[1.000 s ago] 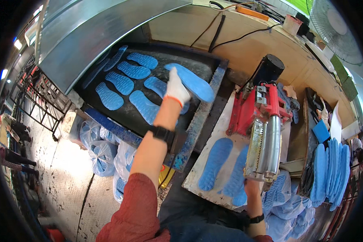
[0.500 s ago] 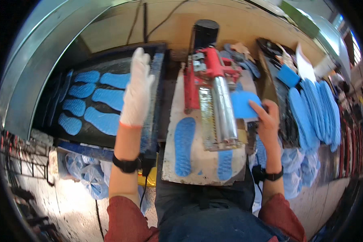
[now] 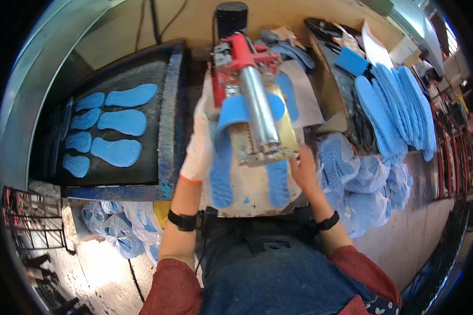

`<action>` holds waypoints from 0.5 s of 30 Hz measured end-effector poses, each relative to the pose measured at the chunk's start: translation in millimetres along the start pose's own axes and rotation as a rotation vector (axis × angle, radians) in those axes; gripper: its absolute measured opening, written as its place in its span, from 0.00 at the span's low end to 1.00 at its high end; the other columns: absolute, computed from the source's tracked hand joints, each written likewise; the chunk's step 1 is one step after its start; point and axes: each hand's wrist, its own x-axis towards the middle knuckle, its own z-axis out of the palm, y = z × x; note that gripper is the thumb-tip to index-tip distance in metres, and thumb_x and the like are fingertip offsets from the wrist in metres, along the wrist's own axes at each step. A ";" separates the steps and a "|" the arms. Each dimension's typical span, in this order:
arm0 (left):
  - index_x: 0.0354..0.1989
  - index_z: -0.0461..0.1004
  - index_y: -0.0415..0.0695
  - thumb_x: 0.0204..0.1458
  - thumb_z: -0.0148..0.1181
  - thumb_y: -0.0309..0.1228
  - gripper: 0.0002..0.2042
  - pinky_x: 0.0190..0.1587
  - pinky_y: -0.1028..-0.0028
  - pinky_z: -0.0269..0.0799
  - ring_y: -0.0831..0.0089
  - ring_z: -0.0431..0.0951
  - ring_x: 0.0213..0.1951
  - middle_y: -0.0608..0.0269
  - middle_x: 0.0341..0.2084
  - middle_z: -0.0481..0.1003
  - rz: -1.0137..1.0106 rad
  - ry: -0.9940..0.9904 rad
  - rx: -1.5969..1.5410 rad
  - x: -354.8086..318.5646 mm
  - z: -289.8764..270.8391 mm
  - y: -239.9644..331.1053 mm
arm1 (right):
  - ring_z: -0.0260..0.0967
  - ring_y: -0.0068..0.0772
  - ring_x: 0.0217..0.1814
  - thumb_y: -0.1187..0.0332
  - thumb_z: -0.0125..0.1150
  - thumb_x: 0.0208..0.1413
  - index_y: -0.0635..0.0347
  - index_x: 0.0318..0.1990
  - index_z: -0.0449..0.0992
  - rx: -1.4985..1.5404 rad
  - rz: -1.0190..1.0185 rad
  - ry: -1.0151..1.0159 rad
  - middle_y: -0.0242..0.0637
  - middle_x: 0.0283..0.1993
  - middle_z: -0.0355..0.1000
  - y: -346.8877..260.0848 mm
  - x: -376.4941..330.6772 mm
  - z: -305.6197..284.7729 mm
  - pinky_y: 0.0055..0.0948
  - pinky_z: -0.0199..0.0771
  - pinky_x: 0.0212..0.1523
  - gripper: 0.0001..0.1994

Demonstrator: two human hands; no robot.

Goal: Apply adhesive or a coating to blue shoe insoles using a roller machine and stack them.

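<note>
My left hand [image 3: 198, 144], in a white glove, is at the left side of a red-framed press tool with a shiny metal cylinder [image 3: 259, 113]. It grips the left end of a blue insole [image 3: 234, 109], though its fingertips are partly hidden. This insole passes beneath the cylinder, bends down at the left, and shows again at the right. My bare right hand [image 3: 305, 167] is at the tool's lower right corner, its fingers bent and blurred. Two long blue insoles, left [image 3: 222, 184] and right [image 3: 278, 184], lie on the worn pale board [image 3: 252, 202] under the tool.
At left, a dark tray [image 3: 176, 115] holds several blue sole pieces. A bundle of blue insoles [image 3: 404, 113] stands in a box at right, beside a blue block [image 3: 351, 61]. Clear bags of blue pieces [image 3: 362, 178] hang below. A white sheet [image 3: 303, 100] lies behind the tool.
The blue insole has gone from my right hand to across the tool under the cylinder. My left hand has come in from the tray to the tool; my right hand has moved down to its corner.
</note>
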 end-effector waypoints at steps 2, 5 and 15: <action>0.70 0.42 0.38 0.64 0.28 0.56 0.36 0.69 0.68 0.43 0.66 0.55 0.66 0.55 0.66 0.55 -0.112 -0.016 -0.132 -19.5 3.7 5.8 | 0.62 0.60 0.52 0.68 0.60 0.49 0.65 0.44 0.73 -0.161 -0.189 -0.051 0.50 0.45 0.70 -7.8 -11.7 21.3 0.51 0.60 0.55 0.14; 0.69 0.48 0.38 0.66 0.26 0.52 0.32 0.69 0.70 0.44 0.69 0.53 0.67 0.58 0.66 0.55 -0.271 0.136 0.029 -63.1 -25.9 -35.6 | 0.64 0.56 0.51 0.65 0.62 0.46 0.60 0.43 0.76 -0.311 -0.255 -0.110 0.48 0.46 0.71 3.9 -35.8 53.0 0.54 0.59 0.54 0.16; 0.54 0.68 0.41 0.65 0.35 0.45 0.22 0.54 0.69 0.70 0.72 0.75 0.46 0.64 0.43 0.75 -0.068 0.509 0.199 2.3 -95.4 46.9 | 0.63 0.68 0.51 0.66 0.56 0.49 0.66 0.40 0.78 -0.291 -0.267 -0.043 0.58 0.45 0.73 -1.0 -33.2 55.4 0.60 0.50 0.60 0.15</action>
